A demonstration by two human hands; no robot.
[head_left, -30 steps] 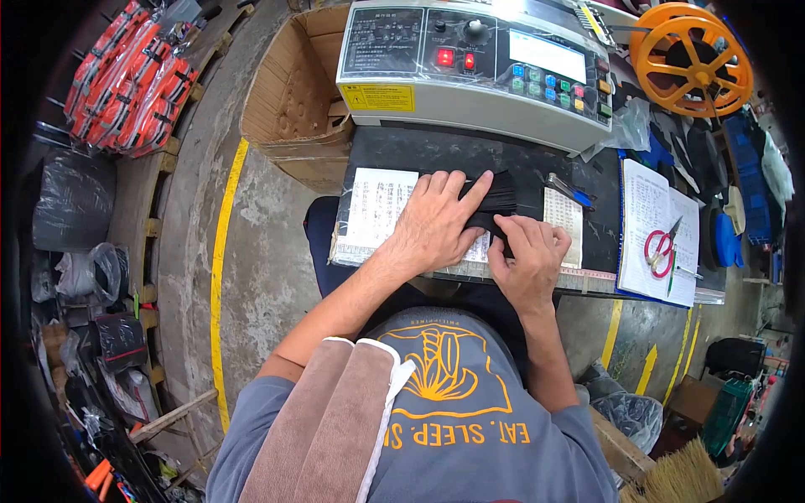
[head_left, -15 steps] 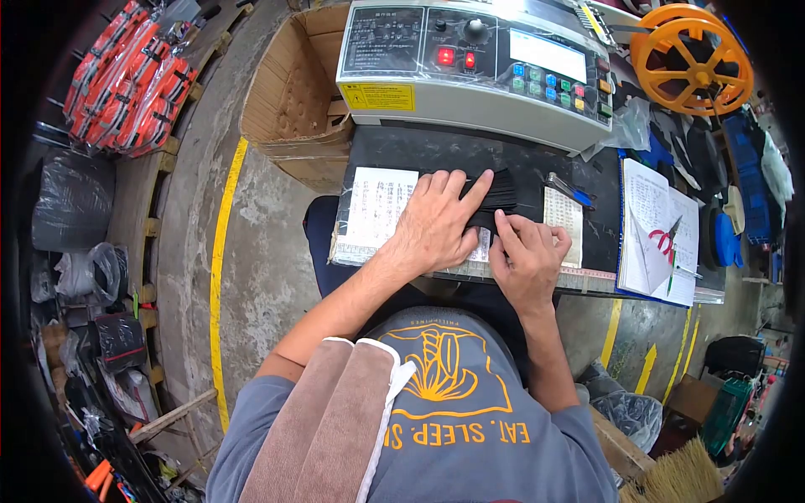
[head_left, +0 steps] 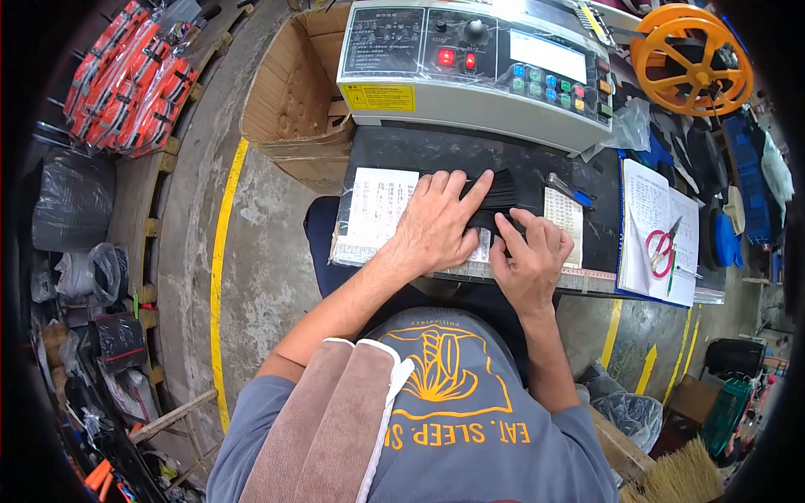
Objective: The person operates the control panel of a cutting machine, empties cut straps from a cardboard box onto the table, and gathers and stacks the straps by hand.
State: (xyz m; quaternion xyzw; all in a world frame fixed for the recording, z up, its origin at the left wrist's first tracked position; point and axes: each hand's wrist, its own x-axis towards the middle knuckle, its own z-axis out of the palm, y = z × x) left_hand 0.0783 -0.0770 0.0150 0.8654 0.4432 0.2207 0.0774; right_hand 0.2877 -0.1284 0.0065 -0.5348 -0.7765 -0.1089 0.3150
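On the dark table lies a bundle of black strips [head_left: 501, 191], fanned out past the fingers. My left hand [head_left: 438, 220] is closed over the bundle's left part, its palm partly over a printed sheet [head_left: 377, 205]. At the bundle's lower right edge is my right hand [head_left: 530, 251], its fingers bent and its index fingertip touching or just beside the strips. What lies between the right thumb and index finger is too dark to make out. A second printed sheet [head_left: 563, 220] sits behind the right fingers.
A control machine [head_left: 474, 92] stands behind the table [head_left: 419, 151], beside a cardboard box [head_left: 293, 101]. Small snips [head_left: 572, 193] lie right of the strips. Red-handled scissors [head_left: 661, 251] rest on an open notebook [head_left: 641, 197]. An orange reel [head_left: 696, 63] stands at the back right.
My right hand's fingers have shifted and spread slightly beside the strips. My left hand has stayed in place. The scissors and the notebook page under them moved briefly and settled back.
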